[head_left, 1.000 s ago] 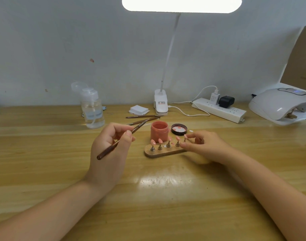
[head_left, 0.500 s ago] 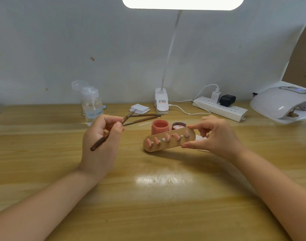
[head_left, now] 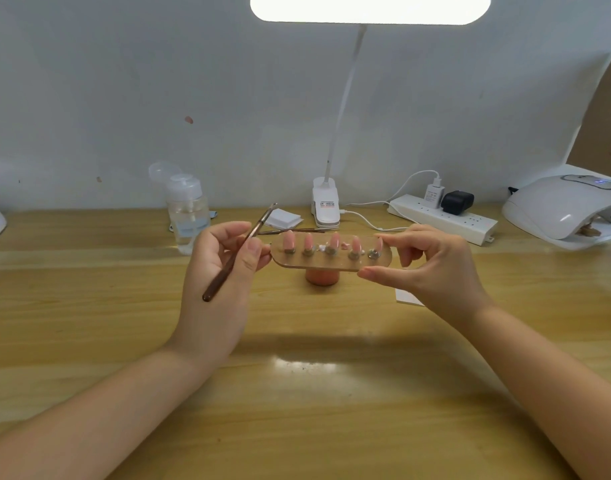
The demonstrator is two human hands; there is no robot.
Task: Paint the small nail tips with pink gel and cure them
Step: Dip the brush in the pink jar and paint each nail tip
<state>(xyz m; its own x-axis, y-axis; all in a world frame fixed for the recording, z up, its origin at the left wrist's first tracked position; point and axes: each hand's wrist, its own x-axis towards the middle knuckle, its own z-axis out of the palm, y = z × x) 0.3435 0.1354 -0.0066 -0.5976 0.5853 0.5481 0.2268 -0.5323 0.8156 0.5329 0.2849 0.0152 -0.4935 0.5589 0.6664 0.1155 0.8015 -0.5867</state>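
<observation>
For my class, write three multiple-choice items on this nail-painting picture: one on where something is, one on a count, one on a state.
1. Where is the white dome-shaped curing lamp?
A. Far right of the wooden table
B. Under the holder
C. In the left hand

2. How many pink nail tips stand on the oval wooden holder?
A. Three
B. Five
C. Eight

3. How is the holder supported?
A. Lying flat on the table
B. Raised above the table, pinched at its right end by the right hand
C. Balanced on the clear pump bottle

Answers:
1 A: it sits at the table's far right edge, beyond the white power strip.
2 B: five tips show in one row.
3 B: thumb and fingers pinch its end, with the pink jar visible below it, while the left hand holds the thin brown brush.
</observation>
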